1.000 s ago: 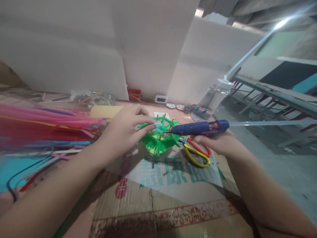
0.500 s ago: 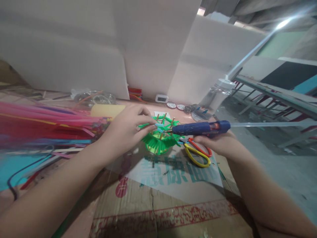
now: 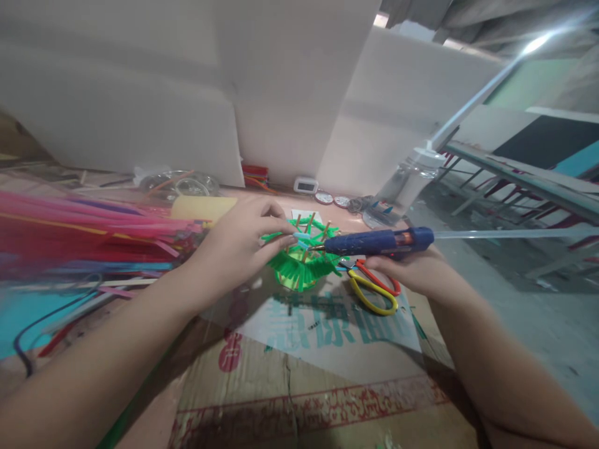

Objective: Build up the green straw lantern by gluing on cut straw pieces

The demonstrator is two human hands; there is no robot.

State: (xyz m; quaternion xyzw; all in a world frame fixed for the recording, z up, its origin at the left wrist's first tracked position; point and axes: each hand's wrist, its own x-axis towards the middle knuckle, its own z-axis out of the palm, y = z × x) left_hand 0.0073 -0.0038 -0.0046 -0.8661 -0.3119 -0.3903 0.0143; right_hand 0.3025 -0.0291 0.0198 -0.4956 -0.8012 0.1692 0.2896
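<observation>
My left hand pinches a small light-blue piece between thumb and fingers; what it is made of is too blurred to tell. In my right hand is a dark blue hot glue gun, with a clear glue stick jutting from its back end. The gun's metal nozzle points left, right at the light-blue piece; whether they touch I cannot tell. Below and behind both stands a green fuzzy basket-like craft with upright brown sticks. Scissors with red and yellow handles lie under my right hand.
Bundles of pink and red pipe cleaners spread on the left, beside a yellow roll. A small white digital clock stands by the white board. A clear bottle-like lamp base stands behind the gun. Printed cardboard covers the front.
Almost nothing differs. The glue gun and right hand have shifted very slightly left; the left hand stays in place with the light-blue piece.
</observation>
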